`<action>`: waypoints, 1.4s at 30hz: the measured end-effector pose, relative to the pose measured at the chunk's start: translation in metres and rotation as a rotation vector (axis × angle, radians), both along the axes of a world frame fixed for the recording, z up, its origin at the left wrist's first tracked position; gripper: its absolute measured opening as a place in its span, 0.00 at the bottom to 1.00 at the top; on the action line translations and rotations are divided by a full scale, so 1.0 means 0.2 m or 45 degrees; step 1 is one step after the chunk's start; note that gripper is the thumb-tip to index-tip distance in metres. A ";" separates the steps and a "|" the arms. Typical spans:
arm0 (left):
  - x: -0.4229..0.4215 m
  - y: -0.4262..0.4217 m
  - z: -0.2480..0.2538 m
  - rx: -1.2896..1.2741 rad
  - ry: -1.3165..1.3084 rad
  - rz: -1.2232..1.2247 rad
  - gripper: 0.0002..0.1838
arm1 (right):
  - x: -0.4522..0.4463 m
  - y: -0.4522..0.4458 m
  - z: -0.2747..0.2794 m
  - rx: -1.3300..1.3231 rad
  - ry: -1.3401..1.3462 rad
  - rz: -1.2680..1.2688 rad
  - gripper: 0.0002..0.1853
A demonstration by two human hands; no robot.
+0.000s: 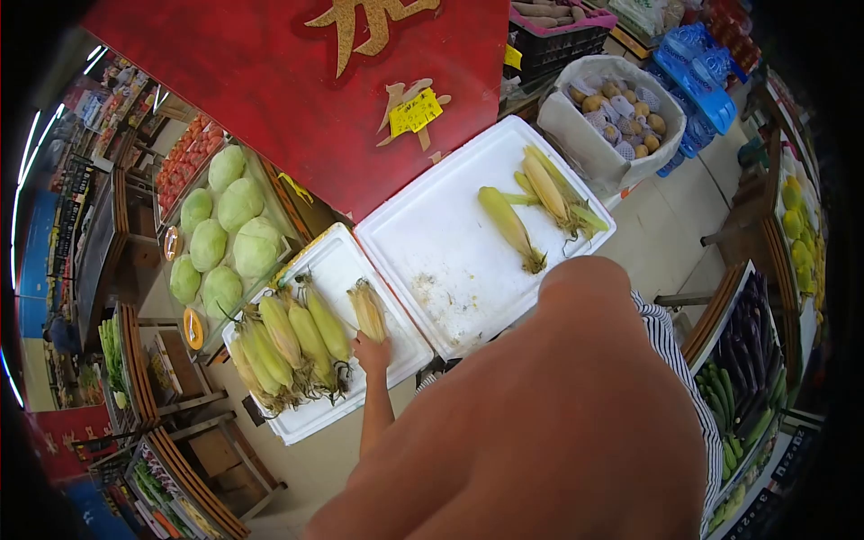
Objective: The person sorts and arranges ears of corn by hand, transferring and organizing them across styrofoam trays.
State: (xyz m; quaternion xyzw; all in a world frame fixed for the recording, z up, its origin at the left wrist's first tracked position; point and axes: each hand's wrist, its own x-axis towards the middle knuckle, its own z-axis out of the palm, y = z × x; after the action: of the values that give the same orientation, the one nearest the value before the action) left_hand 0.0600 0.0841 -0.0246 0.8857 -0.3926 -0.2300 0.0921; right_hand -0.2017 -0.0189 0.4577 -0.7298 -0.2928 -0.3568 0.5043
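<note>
Down at the left white foam tray (409, 346), my left hand (373, 351) has its fingers closed on the lower end of an ear of corn (366, 309) with pale husk. Beside it in that tray, several corn ears (308, 337) in green husks lie in a row, dry silk at their ends. My right hand (540, 405) looms very large, close to the camera; its fingers are hidden, and it covers part of the lower view. In the larger white foam tray (432, 234) lie a few more husked ears (508, 225) and scattered bits of debris.
Green cabbages (240, 204) lie left of the trays. A red board (270, 81) with a yellow tag (416, 112) stands behind them. A white-lined crate of potato-like produce (598, 162) is at the upper right. Eggplants (742, 337) lie on a right-hand stand.
</note>
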 end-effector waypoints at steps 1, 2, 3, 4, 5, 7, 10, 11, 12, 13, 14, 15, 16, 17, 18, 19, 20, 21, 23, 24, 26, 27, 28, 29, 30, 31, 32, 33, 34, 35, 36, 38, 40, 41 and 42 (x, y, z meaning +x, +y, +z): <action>0.00 0.00 0.00 0.005 0.006 -0.001 0.40 | 0.00 -0.03 -0.01 0.016 0.001 -0.007 0.06; -0.01 -0.01 0.00 -0.001 0.009 0.004 0.40 | 0.00 -0.05 -0.02 0.031 0.000 -0.011 0.05; -0.02 -0.01 0.01 -0.005 0.011 0.010 0.40 | 0.00 -0.07 -0.03 0.057 0.007 -0.018 0.05; -0.01 0.00 0.02 -0.008 0.013 0.016 0.40 | 0.00 -0.10 -0.06 0.082 0.018 -0.029 0.05; 0.00 0.00 0.01 -0.045 0.028 0.004 0.39 | 0.00 -0.14 -0.10 0.120 0.044 -0.053 0.05; 0.02 0.00 -0.03 -0.121 0.060 -0.022 0.38 | -0.01 -0.20 -0.21 0.205 0.131 -0.121 0.04; 0.04 0.01 -0.09 -0.236 0.108 -0.064 0.37 | -0.03 -0.30 -0.50 0.370 0.446 -0.304 0.04; 0.06 0.02 -0.08 -0.214 0.304 -0.052 0.36 | -0.04 -0.31 -0.62 0.509 0.637 -0.385 0.05; 0.09 0.02 -0.06 -0.192 0.497 -0.042 0.36 | -0.04 -0.31 -0.75 0.646 0.825 -0.465 0.06; 0.12 0.01 -0.02 -0.166 0.689 -0.036 0.35 | -0.04 -0.32 -0.90 0.642 0.937 -0.576 0.07; -0.01 0.00 0.22 -0.263 0.652 0.030 0.31 | -0.04 -0.31 -1.06 0.638 1.049 -0.693 0.08; -0.04 0.02 0.25 -0.320 0.638 0.052 0.30 | -0.05 -0.30 -1.22 0.670 1.227 -0.740 0.10; -0.06 0.07 0.26 -0.376 0.625 0.075 0.29 | -0.06 -0.27 -1.38 0.675 1.295 -0.792 0.13; -0.09 0.08 0.27 -0.434 0.615 0.097 0.28 | -0.06 -0.23 -1.48 0.704 1.392 -0.809 0.17; -0.15 0.05 0.33 -0.447 0.711 0.078 0.28 | -0.05 -0.18 -1.60 0.833 1.424 -0.824 0.21; -0.21 0.03 0.43 -0.458 0.807 0.061 0.28 | -0.04 -0.14 -1.65 0.917 1.523 -0.810 0.27; -0.28 0.01 0.51 -0.466 0.902 0.045 0.27 | -0.02 -0.09 -1.67 1.145 1.540 -0.771 0.30; -0.35 -0.02 0.58 -0.448 0.982 -0.013 0.28 | 0.00 -0.05 -1.69 1.373 1.550 -0.725 0.34; -0.48 -0.11 0.68 -0.415 1.136 -0.125 0.29 | 0.04 0.01 -1.77 1.576 1.109 -0.621 0.37; -0.53 -0.13 0.68 -0.444 1.167 -0.204 0.29 | 0.06 0.01 -1.81 1.661 0.887 -0.554 0.39; -0.56 -0.16 0.68 -0.506 1.219 -0.357 0.29 | 0.02 -0.06 -1.96 1.713 0.989 -0.810 0.39; -0.54 -0.16 0.66 -0.460 1.194 -0.347 0.29 | -0.03 -0.10 -2.04 1.733 1.040 -0.939 0.39; -0.52 -0.14 0.61 -0.418 1.171 -0.336 0.29 | -0.08 -0.15 -2.13 1.656 1.166 -1.096 0.39; -0.51 -0.12 0.58 -0.375 1.150 -0.323 0.29 | -0.14 -0.20 -2.20 1.567 1.290 -1.255 0.38; -0.48 -0.10 0.57 -0.350 1.114 -0.272 0.26 | -0.20 -0.26 -2.22 1.498 1.431 -1.344 0.39; -0.45 -0.07 0.55 -0.351 1.058 -0.232 0.25 | -0.26 -0.32 -2.24 1.421 1.572 -1.434 0.40; -0.42 -0.03 0.52 -0.351 1.004 -0.188 0.24 | -0.31 -0.35 -2.25 1.314 1.626 -1.502 0.41; -0.39 0.02 0.48 -0.351 0.952 -0.142 0.24 | -0.36 -0.39 -2.27 1.200 1.678 -1.567 0.41; -0.34 0.07 0.44 -0.374 0.845 -0.117 0.23 | -0.39 -0.43 -2.29 1.078 1.723 -1.632 0.42; -0.31 0.12 0.41 -0.399 0.739 -0.090 0.22 | -0.42 -0.47 -2.33 0.946 1.674 -1.742 0.42; -0.28 0.16 0.41 -0.427 0.678 -0.026 0.21 | -0.44 -0.48 -2.39 0.810 1.619 -1.842 0.42; -0.26 0.23 0.44 -0.433 0.659 0.094 0.21 | -0.46 -0.52 -2.42 0.674 1.576 -1.917 0.42; -0.24 0.31 0.46 -0.441 0.610 0.159 0.19 | -0.44 -0.55 -2.42 0.677 1.608 -1.882 0.42; -0.24 0.36 0.46 -0.448 0.611 0.211 0.19 | -0.44 -0.56 -2.43 0.582 1.576 -1.934 0.41; -0.23 0.39 0.48 -0.452 0.613 0.260 0.19 | -0.43 -0.57 -2.42 0.490 1.541 -1.987 0.41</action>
State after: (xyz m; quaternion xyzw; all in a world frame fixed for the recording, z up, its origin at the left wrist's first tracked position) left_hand 0.0133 0.1625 0.0707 0.8107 -0.3027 -0.3506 0.3582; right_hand -0.2876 -0.1321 -0.0264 -0.6822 0.6354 -0.1978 0.3029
